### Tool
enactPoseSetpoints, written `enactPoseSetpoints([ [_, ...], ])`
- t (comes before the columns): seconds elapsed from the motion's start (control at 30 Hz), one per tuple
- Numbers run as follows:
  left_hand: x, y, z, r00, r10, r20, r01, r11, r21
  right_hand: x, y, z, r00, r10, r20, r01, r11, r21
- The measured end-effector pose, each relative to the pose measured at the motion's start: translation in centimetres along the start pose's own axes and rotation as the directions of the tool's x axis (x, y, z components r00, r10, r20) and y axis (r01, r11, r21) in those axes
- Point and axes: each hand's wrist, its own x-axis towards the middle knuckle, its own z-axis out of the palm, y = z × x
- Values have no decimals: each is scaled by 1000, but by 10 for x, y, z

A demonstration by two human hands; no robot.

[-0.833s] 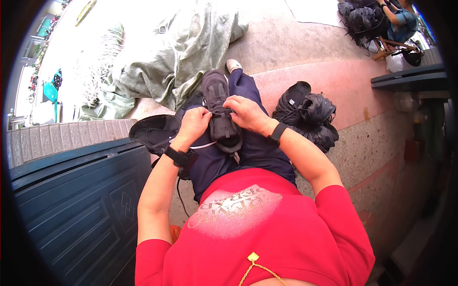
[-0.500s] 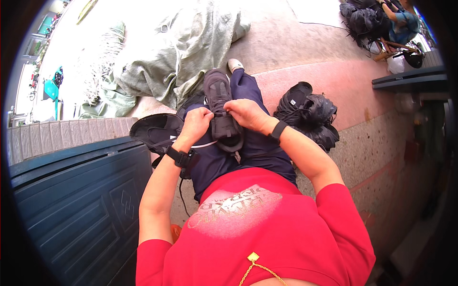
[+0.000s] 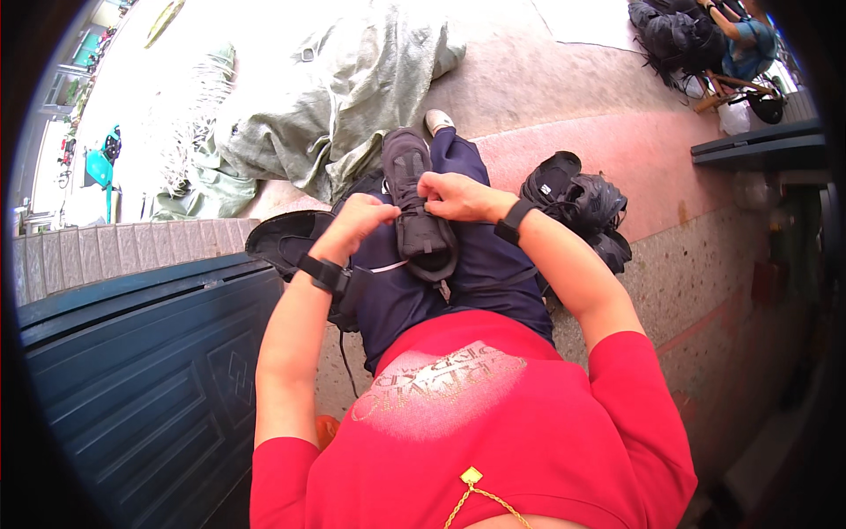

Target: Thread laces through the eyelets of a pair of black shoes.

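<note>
A dark brown-black sneaker (image 3: 426, 240) rests on my navy-trousered lap, its toe pointing away from me and its heel opening nearest my body. My left hand (image 3: 361, 220) is at the left side of its lacing, thumb and fingers pinched together on the shoelace. From the other side, my right hand (image 3: 464, 197) pinches at the same lacing, slightly nearer the toe. The thin dark lace barely stands out against the upper. Dark bands circle both my wrists.
Black shoes tied in a bundle (image 3: 577, 207) lie right of my legs; another dark shoe (image 3: 286, 240) is on the left. A grey-green woven sack (image 3: 326, 115) spreads ahead. Blue panelled doors (image 3: 159, 370) flank the left side. At the far right, another person (image 3: 749, 48) sits by dark bundles.
My right hand has shifted slightly toward the shoe's toe, its fingers still pinched. My left hand stays beside the lacing with its wrist a little changed. The sneaker keeps its place on my lap.
</note>
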Motion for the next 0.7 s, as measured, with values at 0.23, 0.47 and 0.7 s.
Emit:
enactPoseSetpoints([
  [0.23, 3, 6, -5, 965, -222, 142, 233, 970, -70, 13, 9, 6, 997, 33, -68, -39, 995, -89],
  [0.47, 4, -43, -44, 969, -222, 110, 228, 973, -41, -17, 14, 11, 914, 108, -391, -104, 994, 31],
  [0.7, -42, -20, -81, 892, 277, 357, -38, 833, -552, -80, -5, -11, 890, 440, -122, -350, 829, 437],
])
